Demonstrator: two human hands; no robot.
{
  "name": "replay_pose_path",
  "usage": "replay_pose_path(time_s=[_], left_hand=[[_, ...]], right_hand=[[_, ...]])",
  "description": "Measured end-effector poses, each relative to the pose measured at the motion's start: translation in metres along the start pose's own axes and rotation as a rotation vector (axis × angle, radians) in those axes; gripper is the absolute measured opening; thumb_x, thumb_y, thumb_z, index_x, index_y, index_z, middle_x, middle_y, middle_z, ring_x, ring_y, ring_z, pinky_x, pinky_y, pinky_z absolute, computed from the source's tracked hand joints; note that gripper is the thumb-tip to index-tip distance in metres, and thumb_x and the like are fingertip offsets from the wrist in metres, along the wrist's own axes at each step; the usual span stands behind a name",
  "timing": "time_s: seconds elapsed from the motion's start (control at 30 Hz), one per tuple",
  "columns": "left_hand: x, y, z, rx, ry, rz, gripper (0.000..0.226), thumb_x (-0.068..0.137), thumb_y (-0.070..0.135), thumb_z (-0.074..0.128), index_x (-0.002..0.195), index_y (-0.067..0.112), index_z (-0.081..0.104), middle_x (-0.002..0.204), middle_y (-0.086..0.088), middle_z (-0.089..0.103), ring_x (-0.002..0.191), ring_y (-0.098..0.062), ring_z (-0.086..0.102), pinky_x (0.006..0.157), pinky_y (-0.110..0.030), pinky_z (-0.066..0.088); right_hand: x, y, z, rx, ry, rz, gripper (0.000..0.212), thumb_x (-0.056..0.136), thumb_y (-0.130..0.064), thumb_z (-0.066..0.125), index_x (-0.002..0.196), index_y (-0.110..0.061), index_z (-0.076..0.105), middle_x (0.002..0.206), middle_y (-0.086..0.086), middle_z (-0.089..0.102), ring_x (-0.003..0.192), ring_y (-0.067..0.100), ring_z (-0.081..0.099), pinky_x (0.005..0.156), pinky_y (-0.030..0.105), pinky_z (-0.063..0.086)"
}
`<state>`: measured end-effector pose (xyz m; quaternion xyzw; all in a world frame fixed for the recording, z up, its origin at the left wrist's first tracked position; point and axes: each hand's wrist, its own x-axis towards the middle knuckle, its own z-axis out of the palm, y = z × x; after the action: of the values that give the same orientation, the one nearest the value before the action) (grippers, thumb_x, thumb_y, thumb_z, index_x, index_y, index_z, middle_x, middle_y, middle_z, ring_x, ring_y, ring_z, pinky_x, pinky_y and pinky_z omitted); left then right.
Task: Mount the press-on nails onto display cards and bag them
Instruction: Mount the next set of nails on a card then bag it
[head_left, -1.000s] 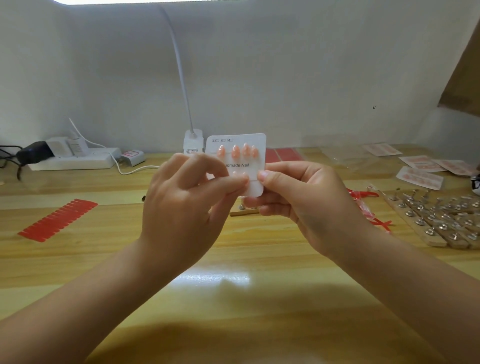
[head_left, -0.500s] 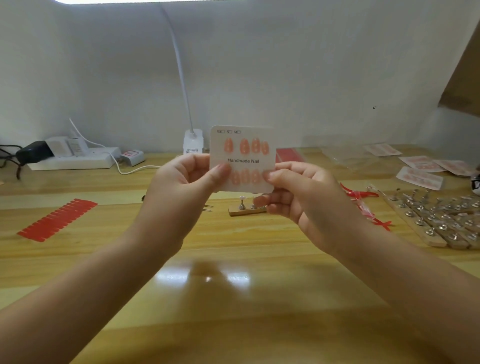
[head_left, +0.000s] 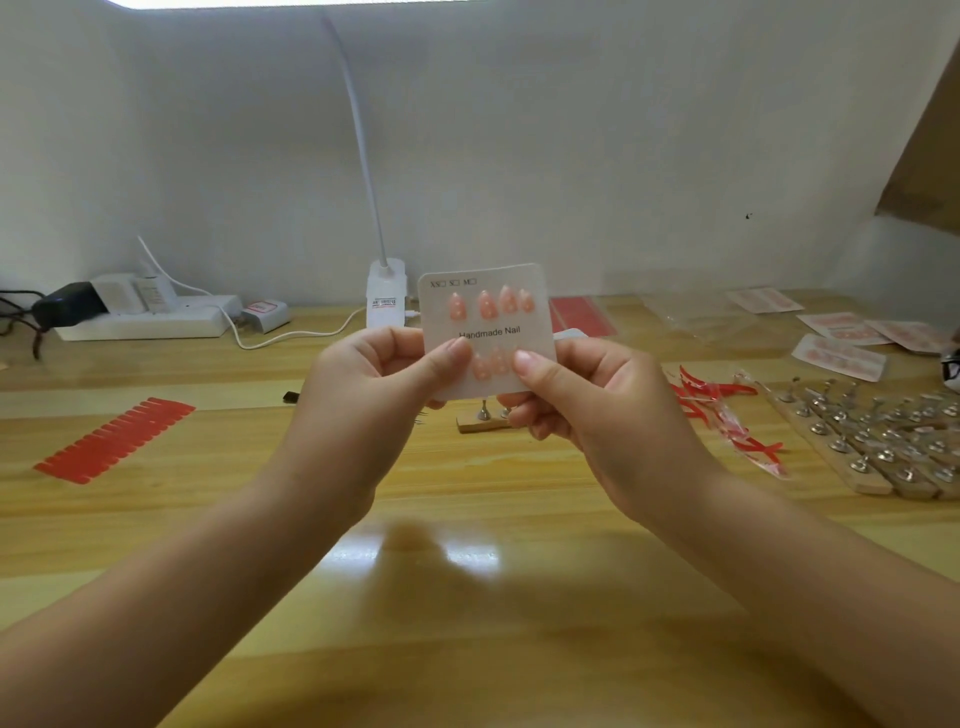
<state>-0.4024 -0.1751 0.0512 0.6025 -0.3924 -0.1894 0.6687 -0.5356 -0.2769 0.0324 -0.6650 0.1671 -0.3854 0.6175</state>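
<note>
Far left on tabletop (head_left: 493, 597): red strip sheet (head_left: 114, 439), power strip (head_left: 150, 317) at the back w/ lamp base (head_left: 385, 293) beside it. Centre: card (head_left: 485, 327) held upright above the tabletop, facing the camera, top row of 4 pink nails (head_left: 491, 304), bottom row partly hidden by thumbs. Left hand (head_left: 374, 395) pinches card's lower-left edge, thumb on front; right hand (head_left: 587, 405) pinches lower-right, thumb over bottom-row nails. Both grips narrow, closed on the card. Behind, a small wood stand (head_left: 483, 418) w/ pegs. Right: red scraps (head_left: 727, 415), peg boards (head_left: 883, 441), clear bags (head_left: 691, 317) & finished packs (head_left: 841, 353) at back.

Step, prob.: pressing down/checking the mounted nails, mounting about done. Next likely bagging: needs one hand freed to fetch a bag on the right, card kept flat so nails don't pop off.
</note>
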Motion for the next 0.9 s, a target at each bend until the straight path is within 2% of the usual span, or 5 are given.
replay_pose_path(time_s=[0.2, 0.47, 0.67, 0.77, 0.9], left_hand=[[0.002, -0.006, -0.002, 0.046, 0.007, -0.005, 0.016, 0.076, 0.026, 0.073, 0.083, 0.013, 0.068, 0.062, 0.009, 0.069, 0.05, 0.002, 0.054, 0.048, -0.008, 0.04], [0.001, -0.009, 0.001, 0.069, -0.018, 0.007, 0.015, 0.074, 0.026, 0.074, 0.08, 0.014, 0.067, 0.058, 0.009, 0.067, 0.049, 0.002, 0.055, 0.047, -0.008, 0.04], [0.008, -0.013, -0.007, 0.14, 0.039, 0.029, 0.025, 0.084, 0.023, 0.071, 0.103, 0.027, 0.055, 0.079, 0.008, 0.075, 0.068, -0.006, 0.069, 0.056, -0.016, 0.051], [0.021, -0.018, -0.021, 0.296, 0.139, 0.063, 0.027, 0.09, 0.027, 0.065, 0.112, 0.027, 0.051, 0.082, 0.004, 0.074, 0.076, -0.011, 0.068, 0.069, -0.031, 0.053], [0.042, -0.033, -0.04, 0.805, 0.176, 0.023, 0.041, 0.096, 0.029, 0.052, 0.132, 0.016, 0.039, 0.105, -0.006, 0.067, 0.1, -0.029, 0.06, 0.086, -0.043, 0.046]], right_hand=[[0.002, 0.0, -0.001, 0.137, -0.041, 0.048, 0.023, 0.089, -0.023, 0.062, 0.089, -0.001, 0.068, 0.071, 0.012, 0.07, 0.059, 0.017, 0.066, 0.054, 0.023, 0.049], [0.0, 0.011, -0.003, -0.11, 0.033, -0.075, 0.02, 0.095, -0.022, 0.06, 0.087, -0.006, 0.069, 0.067, 0.003, 0.07, 0.057, 0.01, 0.064, 0.054, 0.021, 0.048], [-0.003, 0.019, 0.0, -0.193, 0.013, -0.073, 0.04, 0.087, -0.044, 0.055, 0.089, -0.007, 0.068, 0.072, 0.0, 0.072, 0.059, 0.009, 0.066, 0.055, 0.018, 0.049], [-0.005, 0.025, -0.001, -0.327, 0.01, -0.06, 0.044, 0.082, -0.061, 0.044, 0.099, -0.025, 0.063, 0.08, -0.006, 0.071, 0.062, 0.005, 0.066, 0.059, 0.016, 0.049], [-0.005, 0.033, -0.005, -0.53, 0.006, -0.133, 0.035, 0.09, -0.055, 0.043, 0.093, -0.025, 0.059, 0.072, 0.001, 0.065, 0.06, 0.013, 0.059, 0.055, 0.026, 0.048]])
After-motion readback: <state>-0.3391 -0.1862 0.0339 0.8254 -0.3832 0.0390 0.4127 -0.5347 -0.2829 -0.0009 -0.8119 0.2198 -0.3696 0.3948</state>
